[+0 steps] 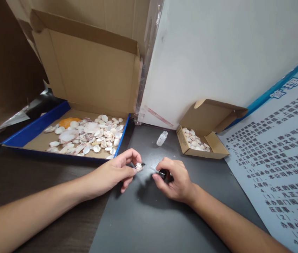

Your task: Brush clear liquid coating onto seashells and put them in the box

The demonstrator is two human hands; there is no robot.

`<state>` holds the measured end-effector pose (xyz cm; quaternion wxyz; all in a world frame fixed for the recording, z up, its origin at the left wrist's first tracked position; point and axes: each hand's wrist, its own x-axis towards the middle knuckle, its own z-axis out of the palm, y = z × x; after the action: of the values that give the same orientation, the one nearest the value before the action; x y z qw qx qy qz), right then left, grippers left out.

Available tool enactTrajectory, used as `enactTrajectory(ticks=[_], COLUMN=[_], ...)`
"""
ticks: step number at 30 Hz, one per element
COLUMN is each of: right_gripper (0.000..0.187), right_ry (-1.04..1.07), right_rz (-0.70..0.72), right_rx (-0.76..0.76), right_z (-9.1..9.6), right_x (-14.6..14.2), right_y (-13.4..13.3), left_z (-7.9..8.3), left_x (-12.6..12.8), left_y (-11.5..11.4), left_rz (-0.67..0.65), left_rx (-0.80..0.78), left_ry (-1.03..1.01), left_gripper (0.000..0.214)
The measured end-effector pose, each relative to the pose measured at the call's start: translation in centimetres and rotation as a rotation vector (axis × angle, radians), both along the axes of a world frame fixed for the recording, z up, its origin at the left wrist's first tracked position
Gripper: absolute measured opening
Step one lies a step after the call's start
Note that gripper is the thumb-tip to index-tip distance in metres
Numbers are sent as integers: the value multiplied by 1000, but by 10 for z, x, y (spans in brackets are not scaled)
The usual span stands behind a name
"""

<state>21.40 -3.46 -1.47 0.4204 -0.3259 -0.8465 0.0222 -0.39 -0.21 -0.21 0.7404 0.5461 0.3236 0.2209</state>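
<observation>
2 cardboard boxes sit open on the dark counter (149, 218). The big box (35, 128) at far left has a blue rim and its lid stands up behind. It holds dozens of pale shells (93, 135), too many to count, and 1 orange shell (66, 122) at the back.

In front of it the left hand (112, 174) is curled, thumb and fingertips pinching 1 small striped shell (139, 167) just above the counter. Just beside it the right hand (176, 181) is closed around 1 small brush (162, 173) by its black cap, the tip aimed at that shell and almost touching it.

Behind the right hand, 1 small clear bottle (161, 138) stands uncapped with no label that can be read. Near it on the right, the small box (217, 147) holds a heap of little shells (194, 140).

At far right, 1 printed sheet (283, 158) leans at a slant. It has a blue Chinese heading cut off by the edge and numbered lines of black Chinese print, including 3, 4 and (1), (2), (3).
</observation>
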Motion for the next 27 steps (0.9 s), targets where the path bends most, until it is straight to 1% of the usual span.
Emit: enactTrajectory(ticks=[5, 12, 16, 21, 27], right_gripper=[3, 7, 6, 5, 2], right_ry=[-1, -11, -16, -6, -17], right_rz=[41, 8, 9, 29, 36], right_rx=[-37, -15, -24, -28, -46], right_z=[2, 0, 0, 1, 0], right_x=[1, -1, 0, 1, 2], right_y=[-1, 0, 0, -1, 1], left_z=[5, 3, 6, 7, 7], left_x=[1, 1, 1, 1, 2], left_y=[-2, -1, -3, -3, -3], left_rz=[19, 15, 25, 22, 19], left_rx=[-3, -11, -8, -26, -9], left_ry=[21, 23, 50, 22, 9], left_gripper=[16, 17, 14, 16, 15])
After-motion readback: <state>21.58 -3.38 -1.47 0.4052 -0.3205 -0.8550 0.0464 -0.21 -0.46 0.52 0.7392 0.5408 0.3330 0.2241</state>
